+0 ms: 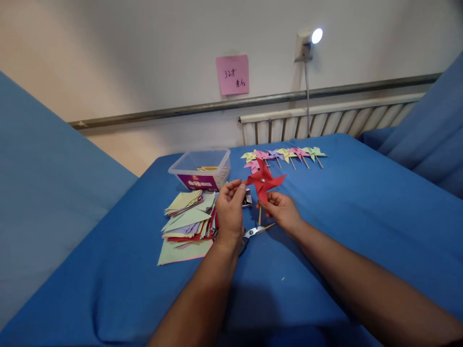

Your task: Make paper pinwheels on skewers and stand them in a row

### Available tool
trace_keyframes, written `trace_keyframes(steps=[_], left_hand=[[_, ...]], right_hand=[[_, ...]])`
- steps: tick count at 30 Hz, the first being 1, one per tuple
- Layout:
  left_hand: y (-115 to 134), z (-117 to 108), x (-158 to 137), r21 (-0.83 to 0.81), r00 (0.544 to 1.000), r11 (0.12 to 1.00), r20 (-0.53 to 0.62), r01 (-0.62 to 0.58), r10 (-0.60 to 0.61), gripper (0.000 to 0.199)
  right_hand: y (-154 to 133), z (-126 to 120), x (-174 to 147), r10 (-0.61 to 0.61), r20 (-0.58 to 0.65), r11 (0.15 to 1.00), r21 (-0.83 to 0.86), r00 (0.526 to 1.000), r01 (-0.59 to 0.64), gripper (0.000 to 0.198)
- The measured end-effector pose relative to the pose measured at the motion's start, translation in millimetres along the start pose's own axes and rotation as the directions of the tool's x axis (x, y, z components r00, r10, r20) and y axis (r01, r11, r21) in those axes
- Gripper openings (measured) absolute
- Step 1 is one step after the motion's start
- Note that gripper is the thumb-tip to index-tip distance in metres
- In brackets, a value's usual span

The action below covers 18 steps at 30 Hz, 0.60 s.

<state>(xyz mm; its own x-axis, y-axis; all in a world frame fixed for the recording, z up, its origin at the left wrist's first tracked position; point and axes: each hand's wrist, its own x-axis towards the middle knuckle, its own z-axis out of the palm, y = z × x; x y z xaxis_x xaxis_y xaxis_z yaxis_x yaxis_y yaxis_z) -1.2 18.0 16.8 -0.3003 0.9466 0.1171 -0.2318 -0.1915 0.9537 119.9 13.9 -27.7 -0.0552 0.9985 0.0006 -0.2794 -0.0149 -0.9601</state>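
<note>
A red paper pinwheel (264,182) with a pale pin at its centre stands upright on a thin wooden stick (259,216). My right hand (284,210) is closed around the stick just under the blades, its fingers against the lowest blade. At the tip of the left blade, thumb and fingers of my left hand (232,207) are pinched together. Below the hands lie scissors (255,231), partly spread, their dark handles mostly hidden by my left wrist. Behind my left hand a small box (247,198) with dark contents shows in part.
Coloured paper sheets (188,224) are stacked at the left. Behind them stands a clear plastic tub (199,164) with wooden sticks (207,168). Several finished pinwheels (287,154) lie at the back of the blue-covered table (325,289), near a radiator (325,120).
</note>
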Motion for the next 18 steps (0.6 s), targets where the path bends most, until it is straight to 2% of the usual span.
trace_keyframes(steps=[4, 8, 10, 12, 18], left_hand=[[-5.9, -2.5, 4.7, -0.006, 0.998, 0.998, -0.035, 0.055, -0.055, 0.030], [-12.1, -0.4, 1.8, -0.019, 0.978, 0.984, 0.116, 0.178, -0.175, 0.029], [-12.8, 1.7, -1.7, -0.021, 0.963, 0.980, 0.195, 0.196, -0.189, 0.028], [-12.5, 3.5, -4.7, -0.019, 0.960, 0.983, 0.221, 0.183, -0.175, 0.027], [-14.2, 3.0, -4.6, -0.023, 0.987, 0.991, 0.097, 0.129, -0.126, 0.027]], right_hand=[[1.1, -0.5, -1.5, 0.000, 0.049, 1.000, 0.009, 0.999, -0.001, 0.039], [1.5, 0.0, -3.5, 0.006, 0.102, 1.000, 0.010, 0.995, -0.007, 0.039], [1.7, 0.7, -3.8, -0.001, 0.114, 1.000, 0.010, 0.993, 0.000, 0.040], [2.2, 1.7, -4.0, 0.001, 0.125, 1.000, 0.005, 0.992, -0.002, 0.040], [2.7, 5.0, -7.3, 0.053, 0.211, 0.999, -0.011, 0.976, -0.052, 0.038]])
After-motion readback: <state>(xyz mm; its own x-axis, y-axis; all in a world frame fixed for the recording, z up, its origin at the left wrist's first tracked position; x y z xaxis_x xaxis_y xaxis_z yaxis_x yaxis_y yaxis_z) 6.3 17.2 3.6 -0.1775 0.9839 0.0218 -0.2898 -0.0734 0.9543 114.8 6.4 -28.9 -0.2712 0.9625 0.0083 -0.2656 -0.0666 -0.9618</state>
